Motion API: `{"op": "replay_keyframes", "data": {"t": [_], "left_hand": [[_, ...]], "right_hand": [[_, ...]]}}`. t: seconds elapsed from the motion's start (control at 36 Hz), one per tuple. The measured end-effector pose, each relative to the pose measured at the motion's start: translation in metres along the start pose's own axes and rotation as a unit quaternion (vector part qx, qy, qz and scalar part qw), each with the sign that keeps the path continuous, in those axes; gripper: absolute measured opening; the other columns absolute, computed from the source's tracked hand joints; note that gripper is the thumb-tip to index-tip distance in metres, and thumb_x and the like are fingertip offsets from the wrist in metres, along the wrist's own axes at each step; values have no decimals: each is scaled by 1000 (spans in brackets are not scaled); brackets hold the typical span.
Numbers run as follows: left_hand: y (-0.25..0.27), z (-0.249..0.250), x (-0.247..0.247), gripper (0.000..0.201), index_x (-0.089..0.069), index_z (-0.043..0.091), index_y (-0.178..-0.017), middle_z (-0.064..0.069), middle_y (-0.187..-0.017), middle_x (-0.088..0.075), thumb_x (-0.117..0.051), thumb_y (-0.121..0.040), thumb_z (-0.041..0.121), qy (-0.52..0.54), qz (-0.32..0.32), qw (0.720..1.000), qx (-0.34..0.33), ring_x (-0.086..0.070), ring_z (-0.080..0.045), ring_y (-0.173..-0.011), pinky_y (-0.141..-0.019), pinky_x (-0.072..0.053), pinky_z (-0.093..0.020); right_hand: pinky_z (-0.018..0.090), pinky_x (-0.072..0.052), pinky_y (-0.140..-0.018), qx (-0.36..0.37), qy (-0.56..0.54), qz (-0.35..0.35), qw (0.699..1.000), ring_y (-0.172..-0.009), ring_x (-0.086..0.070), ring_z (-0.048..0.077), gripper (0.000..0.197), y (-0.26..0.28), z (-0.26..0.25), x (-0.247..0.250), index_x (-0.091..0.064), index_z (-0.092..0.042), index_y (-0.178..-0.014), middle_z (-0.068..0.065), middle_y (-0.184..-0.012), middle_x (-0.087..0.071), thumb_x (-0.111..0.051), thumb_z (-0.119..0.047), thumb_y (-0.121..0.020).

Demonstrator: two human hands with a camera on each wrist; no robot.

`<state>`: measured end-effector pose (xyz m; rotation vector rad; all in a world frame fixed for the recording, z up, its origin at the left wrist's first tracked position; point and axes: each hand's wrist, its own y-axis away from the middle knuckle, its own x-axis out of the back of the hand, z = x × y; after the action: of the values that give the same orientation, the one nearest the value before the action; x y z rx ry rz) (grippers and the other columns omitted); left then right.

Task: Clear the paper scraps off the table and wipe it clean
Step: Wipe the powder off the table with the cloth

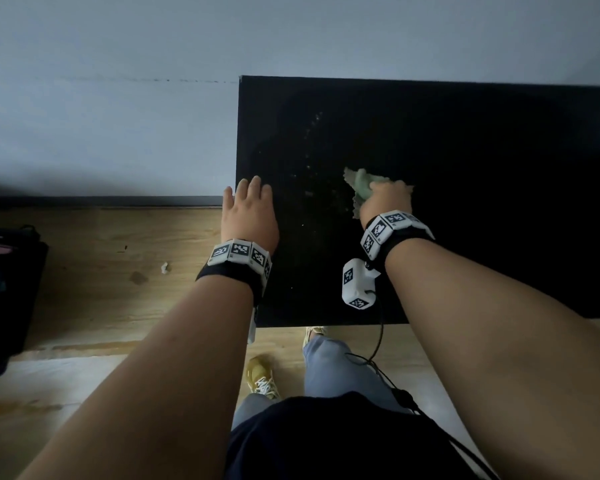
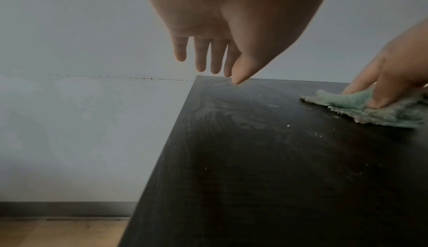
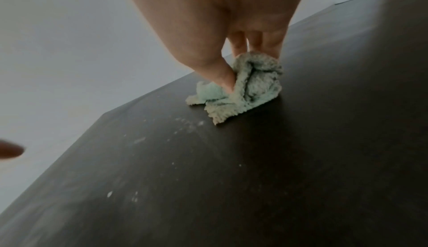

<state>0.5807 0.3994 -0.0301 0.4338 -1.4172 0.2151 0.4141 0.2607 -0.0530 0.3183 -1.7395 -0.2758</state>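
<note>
A black table [image 1: 482, 150] stands against a pale wall. My right hand [image 1: 387, 199] grips a bunched green cloth [image 1: 361, 185] and holds it down on the tabletop; in the right wrist view the thumb and fingers pinch the cloth [image 3: 250, 89] between them. Small white crumbs and smears [image 1: 312, 133] lie left of the cloth, also seen as specks [image 3: 139, 140] on the dark surface. My left hand [image 1: 248, 199] is at the table's left edge, fingers straight and holding nothing. In the left wrist view the fingers [image 2: 201, 57] hover above the table's far left corner.
One white paper scrap [image 1: 164, 267] lies on the wooden floor left of the table. A black bag [image 1: 4, 289] sits on the floor at far left. My legs and shoes [image 1: 260, 375] stand by the table's front edge. A cable [image 1: 378, 344] hangs from the right wrist.
</note>
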Motion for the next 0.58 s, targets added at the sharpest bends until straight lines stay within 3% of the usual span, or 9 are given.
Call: {"op": "replay_keyframes", "data": {"t": [0.08,0.19,0.28,0.33,0.42,0.47,0.53,0.58], "left_hand": [[-4,-1,0,53,-36,13,-144,-7,-156,-27,-45,-92,12,-1,4,1000,4,-21,-25,-144,-119,-13,-46],[-13,0,2,52,-35,13,-144,-7,-156,-27,-46,-93,13,2,4,1000,7,-21,-24,-144,-119,-14,-46],[-23,2,2,51,-36,13,-144,-7,-155,-28,-44,-93,13,6,9,1000,11,-22,-25,-143,-119,-13,-45],[-31,3,1,51,-37,13,-143,-7,-154,-29,-44,-92,13,7,13,1000,16,-23,-24,-142,-119,-14,-45],[-41,6,-1,51,-40,13,-142,-7,-153,-31,-44,-91,12,10,18,1000,20,-25,-25,-141,-118,-15,-44],[-48,7,-2,51,-40,12,-141,-8,-153,-31,-45,-90,12,10,15,1000,22,-25,-25,-141,-118,-15,-43],[-54,7,-4,51,-40,12,-141,-8,-153,-31,-45,-90,12,11,12,1000,26,-25,-26,-141,-117,-15,-43],[-62,5,-6,51,-40,12,-141,-7,-153,-31,-46,-90,11,10,10,999,32,-25,-26,-141,-117,-16,-43]], "right_hand": [[45,-49,-92,9,53,-25,998,-131,-33,41,30,9,-12,-5,-61,-16,-121,15,-132,-44,-51,-21,-94],[42,-51,-90,78,27,-46,995,-124,-44,38,32,15,-32,-8,-65,-16,-121,12,-128,-47,-55,-18,-90],[37,-54,-83,133,-8,-66,989,-109,-55,32,28,8,-38,-4,-71,-19,-110,9,-124,-50,-53,-14,-89],[37,-55,-80,164,-48,-45,984,-102,-57,28,33,5,-40,-1,-71,-22,-111,8,-121,-51,-50,-9,-89],[36,-52,-81,208,-73,11,975,-104,-55,26,35,-10,-51,2,-70,-20,-112,10,-118,-51,-48,-5,-89],[32,-48,-86,234,-54,-19,971,-114,-51,26,33,-26,-61,2,-67,-18,-119,12,-126,-49,-50,-10,-91],[29,-43,-80,247,-32,-66,966,-119,-48,26,33,-42,-72,-4,-64,-17,-123,14,-132,-47,-53,-18,-92],[28,-40,-71,244,-21,-69,967,-105,-53,23,29,-55,-80,-11,-65,-17,-118,11,-125,-50,-55,-23,-92]]}}
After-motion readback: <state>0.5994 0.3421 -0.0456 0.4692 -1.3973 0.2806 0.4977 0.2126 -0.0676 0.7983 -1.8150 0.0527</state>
